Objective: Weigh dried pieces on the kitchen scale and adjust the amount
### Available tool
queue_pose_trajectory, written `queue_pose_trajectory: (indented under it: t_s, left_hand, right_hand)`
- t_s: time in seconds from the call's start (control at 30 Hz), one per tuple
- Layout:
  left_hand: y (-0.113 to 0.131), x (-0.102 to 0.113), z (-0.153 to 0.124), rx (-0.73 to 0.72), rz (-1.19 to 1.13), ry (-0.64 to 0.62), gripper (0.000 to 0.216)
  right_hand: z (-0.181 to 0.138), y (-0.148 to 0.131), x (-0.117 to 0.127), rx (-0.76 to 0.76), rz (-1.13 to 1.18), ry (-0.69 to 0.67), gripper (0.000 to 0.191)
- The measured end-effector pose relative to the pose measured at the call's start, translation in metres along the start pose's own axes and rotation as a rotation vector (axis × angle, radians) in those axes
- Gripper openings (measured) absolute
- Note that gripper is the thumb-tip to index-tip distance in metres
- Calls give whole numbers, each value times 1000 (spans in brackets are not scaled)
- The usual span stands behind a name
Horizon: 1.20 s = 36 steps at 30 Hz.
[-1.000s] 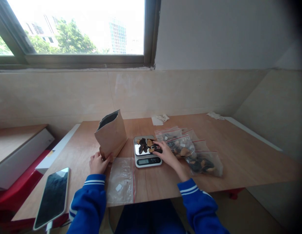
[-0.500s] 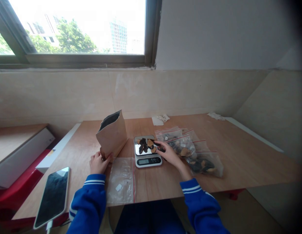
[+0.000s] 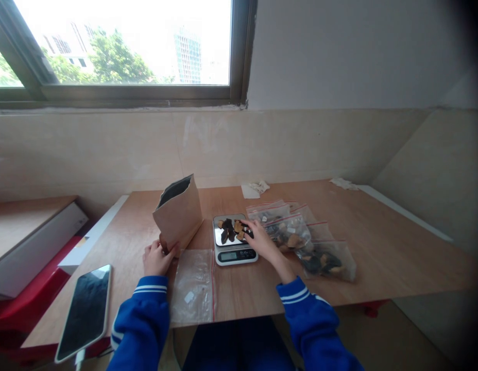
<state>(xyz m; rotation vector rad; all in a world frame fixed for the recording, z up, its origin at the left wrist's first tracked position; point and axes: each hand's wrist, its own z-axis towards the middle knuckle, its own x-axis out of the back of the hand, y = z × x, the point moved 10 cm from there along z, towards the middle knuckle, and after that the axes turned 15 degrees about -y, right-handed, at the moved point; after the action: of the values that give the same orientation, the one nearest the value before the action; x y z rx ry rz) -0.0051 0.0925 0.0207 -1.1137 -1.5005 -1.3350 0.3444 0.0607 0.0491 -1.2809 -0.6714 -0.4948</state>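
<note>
A small digital kitchen scale (image 3: pixel 234 254) sits mid-table with several dark and tan dried pieces (image 3: pixel 229 229) on its shiny pan. My right hand (image 3: pixel 259 239) rests at the pan's right edge, fingertips on the pieces there. My left hand (image 3: pixel 157 259) holds the lower corner of an open brown paper bag (image 3: pixel 178 212), which stands tilted just left of the scale. An empty clear zip bag (image 3: pixel 193 285) lies flat in front of me between my arms.
Several filled clear zip bags (image 3: pixel 304 238) with red seals lie right of the scale. A phone (image 3: pixel 83 310) lies at the table's front left corner. Crumpled white paper (image 3: pixel 255 188) sits near the wall. A lower bench (image 3: pixel 26 234) stands to the left.
My right hand has shifted slightly left, further over the scale's pan among the pieces. My left hand and the paper bag have stayed put.
</note>
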Motion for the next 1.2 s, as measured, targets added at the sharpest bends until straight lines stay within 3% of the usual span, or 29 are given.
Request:
queue_pose_trajectory:
  t_s: [0.2, 0.37, 0.53, 0.8, 0.87, 1.03, 1.2]
  left_hand:
    - [0, 0, 0, -17, -5, 17, 54]
    - [0, 0, 0, -21, -14, 20, 54]
    - [-1, 1, 1, -21, -19, 31, 52]
    - [-2, 0, 1, -26, -20, 25, 53]
    - [-2, 0, 1, -27, -22, 26, 52]
    - [-3, -2, 2, -31, -31, 22, 52]
    - [-4, -2, 2, -27, -31, 26, 54]
  right_hand:
    - [-4, 11, -2, -65, 13, -18, 61]
    - [-4, 1, -2, -72, 10, -28, 83]
    - [-3, -6, 0, -74, 27, -60, 93]
    - [5, 4, 17, -44, 123, -47, 114]
    - [7, 7, 22, -47, 170, -32, 105]
    - [9, 11, 29, 36, 315, -6, 38]
    - [8, 47, 25, -82, 460, 46, 27]
